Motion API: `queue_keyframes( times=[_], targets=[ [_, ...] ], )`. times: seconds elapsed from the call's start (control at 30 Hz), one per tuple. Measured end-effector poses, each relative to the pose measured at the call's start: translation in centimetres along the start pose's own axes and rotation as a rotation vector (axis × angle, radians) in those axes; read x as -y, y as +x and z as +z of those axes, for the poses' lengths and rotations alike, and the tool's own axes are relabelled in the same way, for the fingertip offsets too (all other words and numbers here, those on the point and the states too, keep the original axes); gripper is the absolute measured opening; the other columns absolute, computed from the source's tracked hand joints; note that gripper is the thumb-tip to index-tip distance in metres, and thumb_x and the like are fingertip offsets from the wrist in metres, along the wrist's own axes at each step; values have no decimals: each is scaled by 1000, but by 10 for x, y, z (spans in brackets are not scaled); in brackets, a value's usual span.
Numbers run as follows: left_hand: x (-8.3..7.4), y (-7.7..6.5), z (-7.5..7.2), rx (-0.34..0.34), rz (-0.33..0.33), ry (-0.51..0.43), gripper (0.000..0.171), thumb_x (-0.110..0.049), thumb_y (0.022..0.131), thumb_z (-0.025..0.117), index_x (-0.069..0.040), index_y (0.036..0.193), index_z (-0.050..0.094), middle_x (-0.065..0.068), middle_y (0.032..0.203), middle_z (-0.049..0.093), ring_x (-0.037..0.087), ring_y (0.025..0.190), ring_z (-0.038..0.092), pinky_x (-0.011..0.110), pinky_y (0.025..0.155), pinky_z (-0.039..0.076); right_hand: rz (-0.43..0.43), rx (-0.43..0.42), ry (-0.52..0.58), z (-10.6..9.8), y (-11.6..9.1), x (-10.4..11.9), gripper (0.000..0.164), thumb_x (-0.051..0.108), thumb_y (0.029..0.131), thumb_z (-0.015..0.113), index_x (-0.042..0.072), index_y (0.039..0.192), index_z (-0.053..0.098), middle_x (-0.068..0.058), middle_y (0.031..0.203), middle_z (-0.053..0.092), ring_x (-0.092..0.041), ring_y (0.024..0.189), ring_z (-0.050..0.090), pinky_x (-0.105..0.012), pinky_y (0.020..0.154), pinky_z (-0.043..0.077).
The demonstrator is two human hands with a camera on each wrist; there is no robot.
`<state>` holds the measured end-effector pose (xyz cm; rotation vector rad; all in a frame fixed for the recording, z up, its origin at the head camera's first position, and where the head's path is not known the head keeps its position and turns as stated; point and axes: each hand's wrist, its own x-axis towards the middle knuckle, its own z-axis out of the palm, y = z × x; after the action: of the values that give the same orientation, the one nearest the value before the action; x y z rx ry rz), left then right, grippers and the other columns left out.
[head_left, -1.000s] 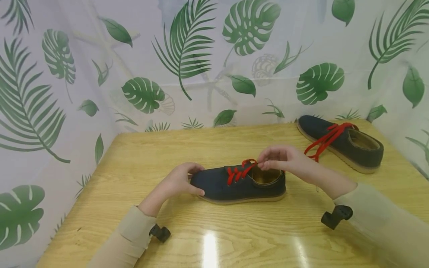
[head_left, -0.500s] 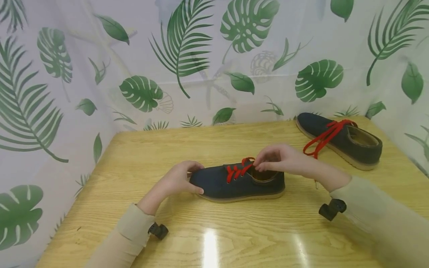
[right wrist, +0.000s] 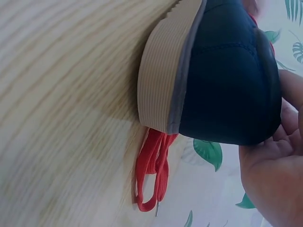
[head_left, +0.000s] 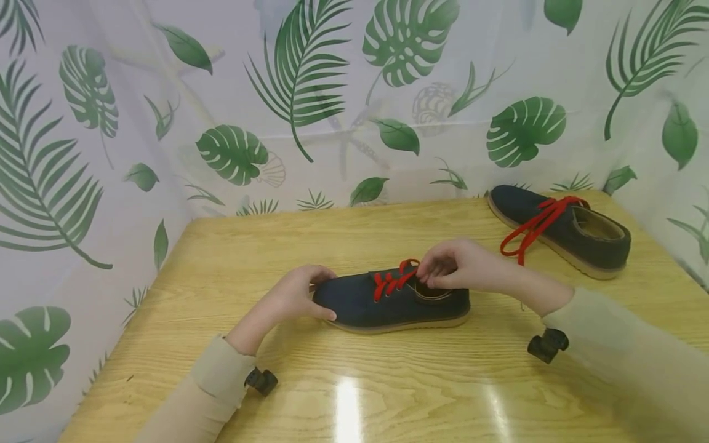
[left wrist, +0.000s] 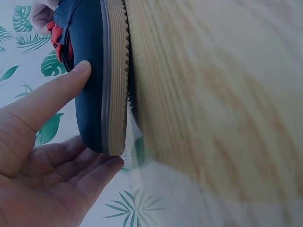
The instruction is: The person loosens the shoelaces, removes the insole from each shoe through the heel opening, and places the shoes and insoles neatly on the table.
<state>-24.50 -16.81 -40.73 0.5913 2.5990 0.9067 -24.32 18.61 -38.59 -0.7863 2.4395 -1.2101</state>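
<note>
A dark navy shoe (head_left: 360, 304) with a tan sole and red lacing stands on the wooden table, toe to the left. My left hand (head_left: 293, 295) grips its toe, the thumb on the near side and fingers around the front; in the left wrist view, the fingers (left wrist: 71, 163) reach under the toe's tip. My right hand (head_left: 456, 264) is over the shoe's opening, its fingertips pinching the red shoelace (head_left: 408, 266) at the top of the lacing. In the right wrist view the heel (right wrist: 227, 94) hides most of this pinch.
A second navy shoe (head_left: 559, 227) lies at the back right, its long red laces (head_left: 534, 231) trailing over its side towards my right forearm. The wooden table (head_left: 266, 243) ends at a leaf-printed cloth (head_left: 332, 154) behind and at the sides.
My right hand has shifted slightly left and lower, its fingertips now closer over the front of the shoe's opening. The left hand stays on the toe.
</note>
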Motion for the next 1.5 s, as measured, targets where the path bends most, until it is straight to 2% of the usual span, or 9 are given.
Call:
queue_keyframes(
  times=[0.2, 0.57, 1.03, 1.17, 1.37, 1.5],
  targets=[
    [-2, -1, 0, -3, -1, 3, 64, -10, 81, 93, -1, 138, 64, 17, 136, 68, 35, 130, 63, 49, 117, 51, -15, 6, -75, 2, 1, -1, 14, -2, 92, 78, 3, 106, 78, -6, 99, 78, -15, 89, 73, -23, 76, 63],
    [0, 0, 2, -3, -5, -8, 65, -10, 81, 93, -1, 139, 64, 17, 138, 67, 36, 131, 63, 50, 118, 51, -69, -63, -257, 13, 3, -1, 17, -7, 87, 79, 8, 95, 77, -6, 91, 78, -10, 81, 72, -23, 72, 62],
    [0, 0, 2, -5, -3, -14, 66, -8, 82, 93, 0, 140, 63, 18, 138, 66, 37, 132, 62, 50, 118, 50, -20, -196, -486, 30, 5, 11, 16, 9, 86, 88, 16, 78, 76, 5, 76, 75, -5, 69, 66, -26, 65, 58],
    [0, 0, 1, -7, 1, -8, 65, -9, 82, 93, -1, 139, 63, 17, 138, 67, 36, 131, 62, 50, 117, 51, -14, -226, -573, 35, 5, 12, 10, 16, 87, 88, 17, 80, 82, 7, 77, 77, -4, 67, 63, -25, 62, 52],
    [1, 1, 2, -17, 14, 5, 65, -9, 81, 93, 0, 138, 64, 18, 137, 67, 37, 131, 63, 50, 117, 51, 2, -242, -619, 41, 2, 15, 6, 18, 89, 87, 14, 91, 85, 4, 85, 80, -6, 71, 67, -25, 62, 54],
    [2, 1, 3, -12, 13, -2, 65, -9, 82, 93, 0, 138, 64, 18, 137, 67, 37, 131, 63, 49, 118, 51, -14, -242, -625, 43, 2, 15, 5, 17, 88, 88, 14, 91, 85, 4, 84, 80, -6, 70, 67, -25, 61, 54]
  ],
)
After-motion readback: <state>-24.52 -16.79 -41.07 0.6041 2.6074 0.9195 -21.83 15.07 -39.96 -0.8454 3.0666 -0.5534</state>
